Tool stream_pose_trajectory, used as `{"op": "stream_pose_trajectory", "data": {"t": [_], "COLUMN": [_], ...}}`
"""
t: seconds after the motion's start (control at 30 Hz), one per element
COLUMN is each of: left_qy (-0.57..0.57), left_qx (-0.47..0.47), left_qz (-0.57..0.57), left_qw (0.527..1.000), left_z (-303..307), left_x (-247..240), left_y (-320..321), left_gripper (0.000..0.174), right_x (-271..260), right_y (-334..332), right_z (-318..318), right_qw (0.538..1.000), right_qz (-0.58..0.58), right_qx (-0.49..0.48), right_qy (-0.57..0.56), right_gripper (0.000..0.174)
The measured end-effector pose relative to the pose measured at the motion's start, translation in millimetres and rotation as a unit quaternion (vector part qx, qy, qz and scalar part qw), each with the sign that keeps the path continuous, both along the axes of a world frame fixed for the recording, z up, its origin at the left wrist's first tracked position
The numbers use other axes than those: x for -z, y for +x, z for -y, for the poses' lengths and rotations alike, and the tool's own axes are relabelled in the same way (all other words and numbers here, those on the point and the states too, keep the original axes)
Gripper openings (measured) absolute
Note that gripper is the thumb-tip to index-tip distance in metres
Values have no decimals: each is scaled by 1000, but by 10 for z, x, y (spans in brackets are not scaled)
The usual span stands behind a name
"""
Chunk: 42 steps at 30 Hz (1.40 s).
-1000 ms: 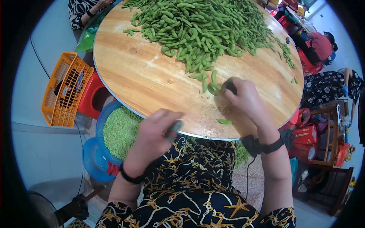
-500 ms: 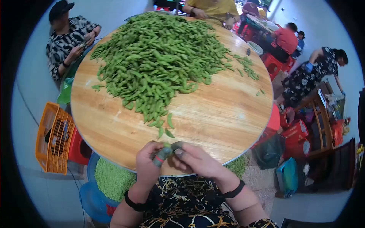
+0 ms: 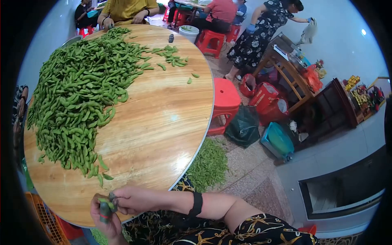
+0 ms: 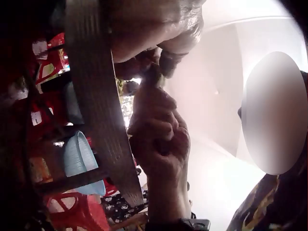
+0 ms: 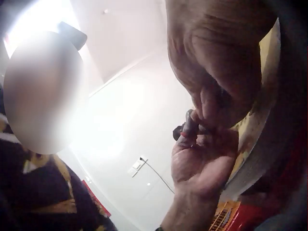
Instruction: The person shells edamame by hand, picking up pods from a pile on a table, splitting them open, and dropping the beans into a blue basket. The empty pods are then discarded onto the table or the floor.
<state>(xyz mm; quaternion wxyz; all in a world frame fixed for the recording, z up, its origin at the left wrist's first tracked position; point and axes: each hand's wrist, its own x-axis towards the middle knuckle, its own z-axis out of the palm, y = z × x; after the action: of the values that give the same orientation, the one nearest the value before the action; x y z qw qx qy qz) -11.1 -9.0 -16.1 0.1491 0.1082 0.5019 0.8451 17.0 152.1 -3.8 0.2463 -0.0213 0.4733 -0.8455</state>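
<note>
Left hand [image 3: 109, 224]: lower left of the frame, above the near table edge; fingers curled, pinching a green pod [image 3: 108, 202] with the thumb, which wears a dark grey cover [image 3: 104, 211] with a red band.

Right hand [image 3: 134, 199]: just beside the left, coming in from the right; fingers curled in against the palm, the tips closed on the same pod, as far as the dim wrist views seem to show. Dark cover on one tip; black band [image 3: 196, 204] at the wrist.

Pod: held between both hands, partly hidden by fingers.

Loose pods [image 3: 108, 177]: three, on the table just above the hands, near the lower tip of the heap.

Heap of pods [image 3: 77, 98]: large, green, across the left side of the round wooden table [image 3: 151, 122].

Scattered pods [image 3: 175, 61]: small group, upper middle of the frame, right of the heap; two more lie apart, below right of them.

Small dark object [image 3: 171, 38]: on the tabletop, near its far edge.

Green pile [image 3: 208, 163]: on the floor, right of the table, lower middle of the frame.

Red stool [image 3: 226, 96]: right of the table, with a dark green bag [image 3: 243, 126] near it.

Person in a yellow top [image 3: 126, 10]: at the far table edge, upper left.
</note>
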Motion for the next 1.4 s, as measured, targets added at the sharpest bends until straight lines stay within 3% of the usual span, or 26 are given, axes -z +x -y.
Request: {"op": "stream_pose_trajectory", "data": {"t": [0.03,0.13,0.17,0.2,0.23,0.27,0.37,0.47,0.53,0.6,0.67,0.73,0.8,0.87,1.0,1.13,1.2,1.23,1.3,1.33,1.4], "left_qy": [-3,29,22,24,-53,-130,-141,-198,-84,-93,-17,-30,-124,-182,-191,-310,-230,-248,-246,-244,-237], "left_qx": [-43,-9,-11,-12,-67,-122,-93,-61,-45,-58,-15,16,32,93,125,170,124,136,122,105,93], "left_qz": [14,21,50,51,7,-37,-27,-50,-14,13,90,-15,-133,-174,-239,-204,-78,-88,-83,-79,-98], "left_qw": [999,999,998,998,996,983,985,977,995,994,996,999,983,963,944,913,962,955,958,961,962], "left_z": [-1,12,58,12,-48,-94,-79,-35,-12,7,145,213,256,270,251,266,226,243,247,242,233], "left_x": [19,-22,52,84,121,122,91,30,12,-71,-20,-10,23,-107,-119,-205,-80,-100,-100,-98,-107], "left_y": [35,30,-8,7,42,79,71,48,19,6,-18,-10,-59,-83,-126,-77,2,-10,9,20,51], "left_gripper": [21,21,17,17,15,15,17,15,17,15,17,22,24,24,21,17,28,41,45,49,52], "right_x": [2,-35,-58,-40,-2,14,-88,-132,-110,-81,-114,-253,-335,-286,-437,-347,-260,-271,-344,-418,-561], "right_y": [9,4,-5,-9,-17,-25,-18,-36,-39,-42,-42,-28,-65,-160,-491,-685,-692,-650,-449,-324,-50], "right_z": [0,48,44,35,17,16,-31,-51,-40,8,18,-6,-53,-146,-203,-55,6,6,-18,-8,59], "right_qw": [999,999,998,998,961,878,845,849,849,856,848,848,850,814,703,669,605,606,700,701,866], "right_qz": [31,30,-11,-10,-165,-312,-302,-271,-270,-286,-276,-233,-183,-211,-223,-254,-270,-269,-273,-272,-159], "right_qx": [-22,-18,12,11,76,137,139,155,146,139,90,68,111,154,142,144,86,86,118,117,52], "right_qy": [-33,-28,67,69,208,336,418,426,430,407,443,471,481,519,660,684,744,744,649,649,471], "right_gripper": [16,15,14,14,13,13,14,16,17,17,17,18,19,18,17,19,21,21,21,21,17]}}
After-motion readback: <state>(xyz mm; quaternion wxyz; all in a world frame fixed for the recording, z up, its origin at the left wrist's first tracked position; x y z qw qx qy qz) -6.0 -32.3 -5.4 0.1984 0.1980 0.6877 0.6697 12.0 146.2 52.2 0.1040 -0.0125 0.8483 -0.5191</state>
